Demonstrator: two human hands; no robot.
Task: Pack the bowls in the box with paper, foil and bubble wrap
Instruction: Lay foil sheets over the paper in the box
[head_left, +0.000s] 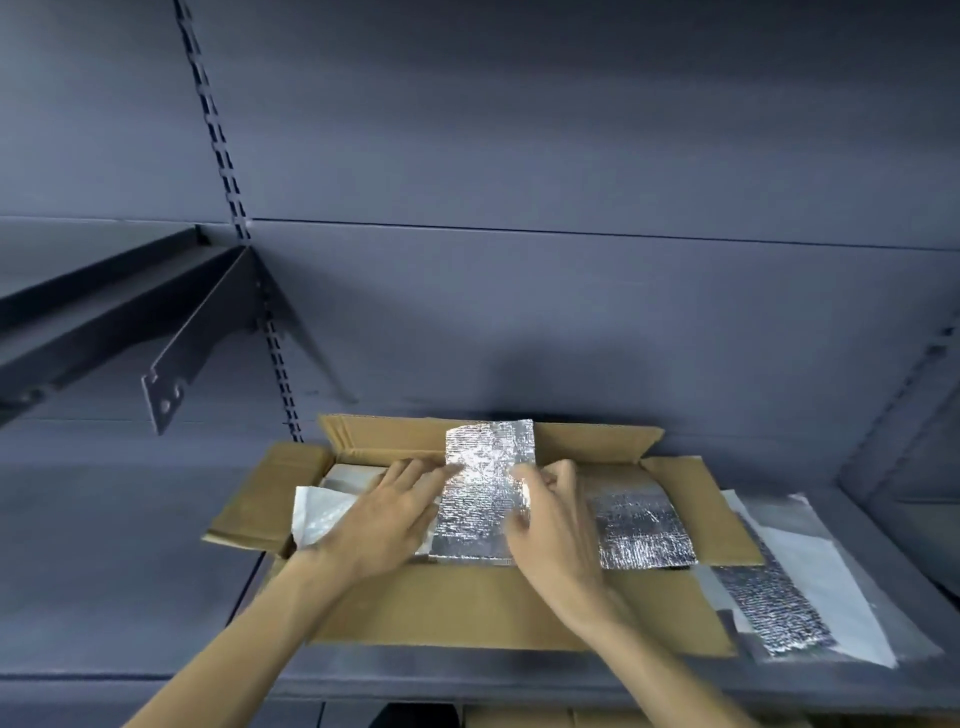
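An open cardboard box (467, 613) with its flaps spread lies on a grey shelf. A silver foil sheet (483, 493) stands in the middle of the box, its upper end leaning on the back flap. My left hand (384, 514) lies flat, fingertips touching the foil's left edge. My right hand (550, 514) pinches the foil's right edge between thumb and fingers. A second foil piece (639, 525) lies in the box to the right. White paper (322, 514) shows at the box's left end. No bowl is visible.
More foil (774, 608) and white sheets (815, 582) lie on the shelf (130, 571) right of the box. A dark bracket (171, 384) juts out at upper left, below another shelf. A slotted upright (275, 364) runs down the back panel.
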